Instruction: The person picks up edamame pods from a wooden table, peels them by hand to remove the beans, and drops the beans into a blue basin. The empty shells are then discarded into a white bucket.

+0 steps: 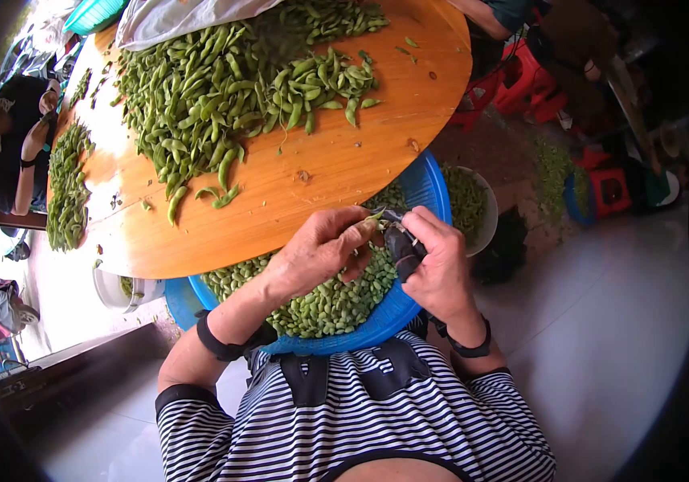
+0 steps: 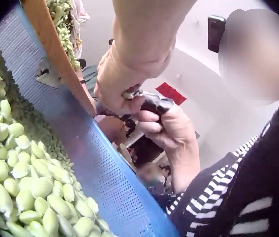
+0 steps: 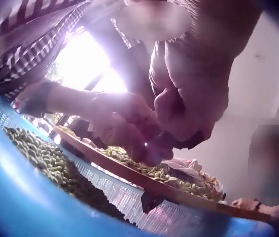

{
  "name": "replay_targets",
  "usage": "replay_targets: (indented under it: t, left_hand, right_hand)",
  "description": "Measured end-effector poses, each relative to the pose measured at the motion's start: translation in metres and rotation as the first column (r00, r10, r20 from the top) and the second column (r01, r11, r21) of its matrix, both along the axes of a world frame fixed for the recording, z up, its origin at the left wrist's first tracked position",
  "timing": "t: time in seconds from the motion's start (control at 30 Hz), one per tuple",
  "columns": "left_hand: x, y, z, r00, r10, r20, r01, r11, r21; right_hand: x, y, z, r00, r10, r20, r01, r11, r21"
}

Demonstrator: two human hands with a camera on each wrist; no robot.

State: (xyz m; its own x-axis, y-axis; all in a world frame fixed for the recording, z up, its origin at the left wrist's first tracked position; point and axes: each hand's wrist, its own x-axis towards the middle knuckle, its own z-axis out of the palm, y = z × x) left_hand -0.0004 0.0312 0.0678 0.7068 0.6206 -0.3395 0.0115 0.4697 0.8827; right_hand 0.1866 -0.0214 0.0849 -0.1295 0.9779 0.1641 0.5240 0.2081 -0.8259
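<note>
My left hand (image 1: 312, 251) pinches a green soybean pod (image 1: 373, 217) between thumb and fingers above a blue basket (image 1: 388, 328). Facing it, my right hand (image 1: 442, 269) is curled with its fingertips at the same pod. Dark wrapping (image 1: 403, 251) covers part of the right-hand fingers; it also shows as a black cover (image 2: 157, 102) in the left wrist view. The pod is mostly hidden by fingers in both wrist views. Under the hands, shelled green beans (image 1: 316, 309) fill the basket.
A round wooden table (image 1: 280, 201) overhangs the basket and carries a big heap of soybean pods (image 1: 200, 96). A white bucket (image 1: 485, 210) stands right of the basket. Another person's arm (image 1: 27, 165) is at the far left, near a smaller pod pile (image 1: 69, 189).
</note>
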Motion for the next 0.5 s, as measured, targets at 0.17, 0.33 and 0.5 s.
replay_targets:
  t: [0.17, 0.33, 0.5]
  left_hand:
    - [0.005, -0.014, -0.013, 0.988, 0.15, -0.041, -0.147, 0.987, 0.071]
    - [0.017, -0.022, -0.023, 0.856, 0.394, 0.333, -0.233, 0.871, -0.432]
    - [0.018, -0.03, -0.026, 0.83, 0.465, 0.308, -0.285, 0.828, -0.482]
  right_hand:
    - [-0.012, -0.008, -0.001, 0.985, -0.052, 0.166, 0.033, 0.993, 0.117]
    - [-0.003, -0.003, -0.002, 0.995, -0.018, 0.1, 0.015, 0.999, 0.033]
    - [-0.009, -0.002, -0.001, 1.0, -0.018, 0.002, 0.018, 0.992, 0.123]
